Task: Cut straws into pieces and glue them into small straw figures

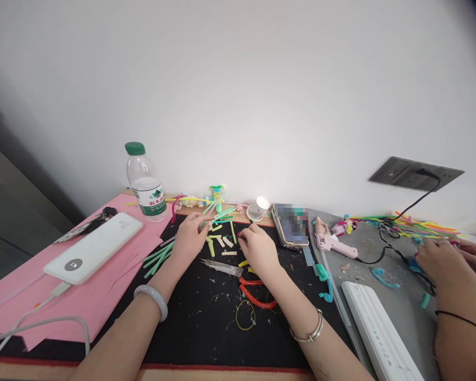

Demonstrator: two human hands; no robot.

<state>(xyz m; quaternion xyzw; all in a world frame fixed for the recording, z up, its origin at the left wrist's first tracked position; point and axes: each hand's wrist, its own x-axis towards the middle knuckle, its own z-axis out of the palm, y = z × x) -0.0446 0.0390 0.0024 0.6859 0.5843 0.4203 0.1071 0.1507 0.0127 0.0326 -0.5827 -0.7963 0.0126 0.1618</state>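
Green strips (158, 259) at black mat's (198, 338) 10 o'clock, long axis 7:30–1:30

Upper ends point 1:30, toward left hand (192, 233). Left fingers: narrow; can't tell what's between them. Short pieces (229, 253): mat's 12 o'clock, between hands, mixed angles. Scissors (233, 270): just below, tips toward 10. Right hand (257, 246): fingertips narrow, near pieces; can't tell if holding.

Slanting in a loose bundle at left: slim, straight mint-green craft stems (157, 259). Strewn rightward: short pale-green pieces (211, 247), variously angled.
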